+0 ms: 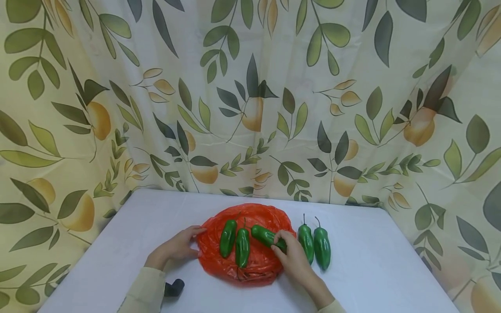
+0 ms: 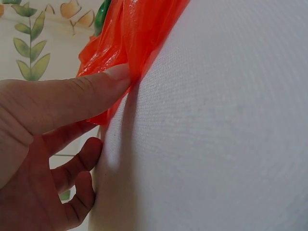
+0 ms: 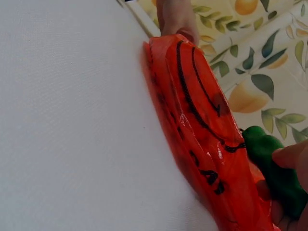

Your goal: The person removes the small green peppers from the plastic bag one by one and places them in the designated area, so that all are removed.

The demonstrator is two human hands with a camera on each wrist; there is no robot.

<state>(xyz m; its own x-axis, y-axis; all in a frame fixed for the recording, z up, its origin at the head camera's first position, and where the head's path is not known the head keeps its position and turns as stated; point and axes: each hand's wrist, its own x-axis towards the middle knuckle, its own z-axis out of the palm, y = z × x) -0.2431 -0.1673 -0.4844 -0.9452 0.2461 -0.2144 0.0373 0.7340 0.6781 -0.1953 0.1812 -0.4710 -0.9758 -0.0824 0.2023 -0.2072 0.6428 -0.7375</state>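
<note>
A crumpled red plastic bag [image 1: 263, 265] lies on the white table, with two glossy green peppers on top, a left one [image 1: 228, 239] and a middle one [image 1: 242, 248]. My right hand [image 1: 294, 261] pinches a third green pepper [image 1: 261, 234] between thumb and fingers over the bag's right part; in the right wrist view this pepper [image 3: 274, 168] stands at the bag's upper side. At the left edge of the bag, my left hand [image 1: 178, 247] grips the plastic. The left wrist view shows the thumb [image 2: 91, 91] pressed on the red film [image 2: 144, 33], with the other fingers behind it.
Two more green peppers, one nearer [image 1: 305, 241] and one farther right [image 1: 322, 248], lie side by side on the white tablecloth [image 1: 372, 261] right of the bag. A black object [image 1: 175, 288] sits by the left sleeve. Behind the table hangs a leaf-patterned curtain [image 1: 250, 165].
</note>
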